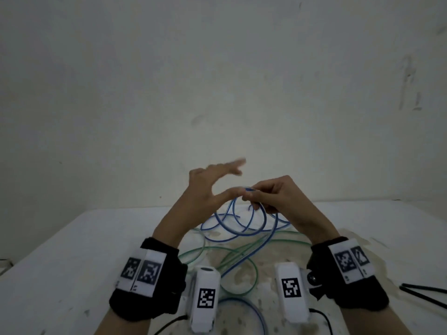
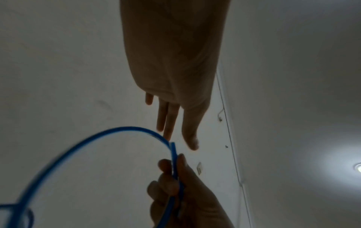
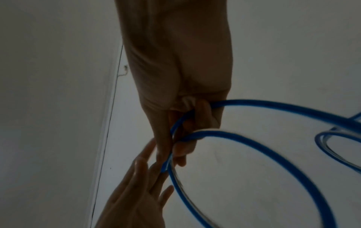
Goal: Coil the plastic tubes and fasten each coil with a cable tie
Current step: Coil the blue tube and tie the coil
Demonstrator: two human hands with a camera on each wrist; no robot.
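Note:
A blue plastic tube [image 1: 243,229] hangs in loose loops above the table, its upper end gripped by my right hand [image 1: 271,195]. The right wrist view shows the curled fingers [image 3: 185,148] bunching two strands of the blue tube [image 3: 263,145]. My left hand [image 1: 212,184] is raised just to the left with its fingers straight and spread, the thumb near the tube end. From the left wrist the straight left fingers [image 2: 168,120] stand above the blue tube [image 2: 87,148]. A green tube [image 1: 217,257] lies tangled on the table under the blue one.
The white table [image 1: 72,250] meets a pale wall behind. Two black cable ties [image 1: 423,292] lie at the right edge of the table. Another blue loop [image 1: 251,308] lies close to me between the wrist cameras.

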